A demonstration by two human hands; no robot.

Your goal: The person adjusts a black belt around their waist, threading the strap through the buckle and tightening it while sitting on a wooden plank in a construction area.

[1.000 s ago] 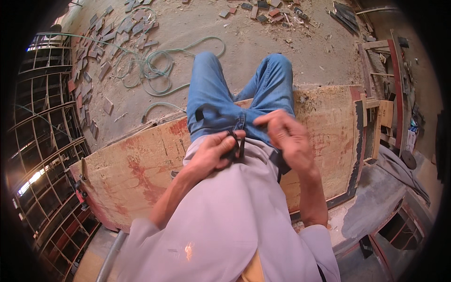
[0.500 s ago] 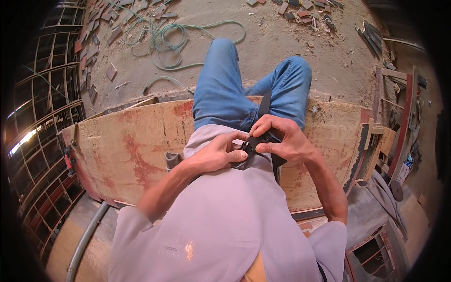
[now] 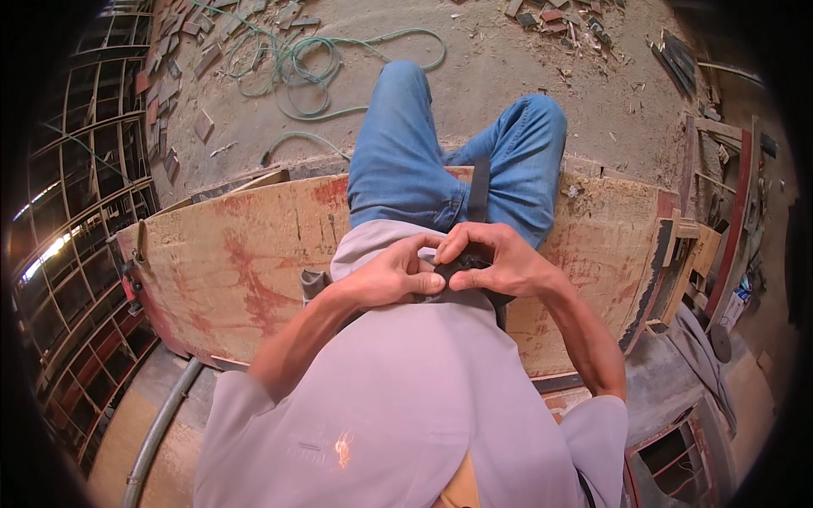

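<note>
I sit on a worn plywood board (image 3: pixel 246 262) with my legs in blue jeans (image 3: pixel 406 161) hanging over its far edge. Both hands meet at my waist over a small black object (image 3: pixel 464 264), a buckle or clip, from which a black strap (image 3: pixel 479 188) runs up over my right thigh. My left hand (image 3: pixel 396 276) pinches its left side with the fingertips. My right hand (image 3: pixel 498 262) curls around it from the right and above. Most of the black object is hidden under my fingers.
Below lies a dusty concrete floor with a coiled green hose (image 3: pixel 322 68), scattered broken tiles (image 3: pixel 169 76) and wood scraps (image 3: pixel 677 59). A steel rebar grid (image 3: pixel 76 254) fills the left. Timber formwork and boards (image 3: pixel 703 254) stand at the right. A grey pipe (image 3: pixel 161 423) runs at lower left.
My hands have drawn closer together over the black object at my waist. The view has tilted, so the board and my legs sit lower and more to the right in the picture.
</note>
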